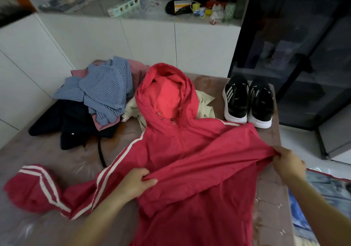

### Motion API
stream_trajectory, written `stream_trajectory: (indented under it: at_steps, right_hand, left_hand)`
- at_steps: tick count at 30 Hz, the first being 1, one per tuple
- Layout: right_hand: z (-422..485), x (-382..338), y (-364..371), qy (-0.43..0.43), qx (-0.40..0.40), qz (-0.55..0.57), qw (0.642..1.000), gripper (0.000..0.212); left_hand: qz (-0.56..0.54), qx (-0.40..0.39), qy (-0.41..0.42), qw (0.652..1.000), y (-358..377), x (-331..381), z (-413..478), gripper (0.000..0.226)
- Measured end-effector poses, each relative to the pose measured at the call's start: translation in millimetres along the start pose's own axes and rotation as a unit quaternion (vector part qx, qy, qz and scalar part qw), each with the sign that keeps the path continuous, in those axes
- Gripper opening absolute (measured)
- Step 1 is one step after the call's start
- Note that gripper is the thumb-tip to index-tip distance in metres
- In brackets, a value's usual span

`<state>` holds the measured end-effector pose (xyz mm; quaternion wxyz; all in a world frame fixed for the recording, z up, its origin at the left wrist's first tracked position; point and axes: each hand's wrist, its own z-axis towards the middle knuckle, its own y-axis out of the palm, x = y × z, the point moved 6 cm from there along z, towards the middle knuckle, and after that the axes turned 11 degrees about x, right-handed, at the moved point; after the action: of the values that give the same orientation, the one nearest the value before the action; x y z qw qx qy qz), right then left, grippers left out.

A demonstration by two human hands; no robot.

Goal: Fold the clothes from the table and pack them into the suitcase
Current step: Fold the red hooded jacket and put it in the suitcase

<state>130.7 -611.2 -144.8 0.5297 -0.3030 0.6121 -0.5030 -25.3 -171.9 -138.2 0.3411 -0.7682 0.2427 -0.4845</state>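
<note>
A red hooded jacket (182, 150) with white sleeve stripes lies front up on the brown table (47, 150), hood pointing away from me. Its right sleeve is folded across the chest. My left hand (136, 183) pinches the cuff end of that sleeve near the jacket's middle. My right hand (286, 162) grips the same sleeve's fold at the jacket's right edge. The other sleeve (38, 187) trails off to the left. A pile of clothes sits behind: a blue mesh knit (106, 92), dark garments (76, 126) and a cream piece (205, 103). The suitcase (322, 198) shows partly at the right edge.
A pair of black and white sneakers (248, 101) stands at the table's far right corner. White cabinets with a cluttered counter (133, 8) run along the back. A dark glass cabinet (294, 46) stands to the right. A black strap (101, 154) lies on the table.
</note>
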Motion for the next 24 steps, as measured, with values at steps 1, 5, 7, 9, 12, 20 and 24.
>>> stream_trajectory:
  at_steps: [1, 5, 7, 9, 12, 20, 24]
  right_hand:
    - [0, 6, 2, 0.042, -0.031, 0.005, 0.999, 0.041]
    - [-6, -7, 3, 0.035, -0.11, -0.006, 0.993, 0.067]
    - [-11, -23, 2, -0.096, -0.087, -0.053, 0.99, 0.071]
    - [-9, -29, -9, -0.185, -0.002, -0.074, 0.98, 0.055]
    - [6, -22, -30, -0.118, 0.035, -0.02, 0.992, 0.054]
    - [-68, 2, -13, 0.032, -0.106, 0.035, 0.993, 0.073]
    - [-163, 11, -6, 0.001, -0.178, 0.002, 0.984, 0.022]
  left_hand:
    - [0.009, 0.018, 0.008, 1.0, 0, 0, 1, 0.03]
    - [0.03, 0.078, 0.036, 0.996, -10, 3, 2, 0.021]
    - [0.067, 0.052, 0.044, 0.995, -8, 2, 4, 0.017]
    - [0.083, 0.049, 0.055, 0.994, -6, 4, 6, 0.013]
    - [0.034, 0.126, 0.066, 0.989, -12, 14, 8, 0.01]
    - [-0.073, 0.296, 0.092, 0.948, -45, 21, -34, 0.02]
    - [-0.043, 0.216, 0.039, 0.975, -10, -12, -92, 0.025]
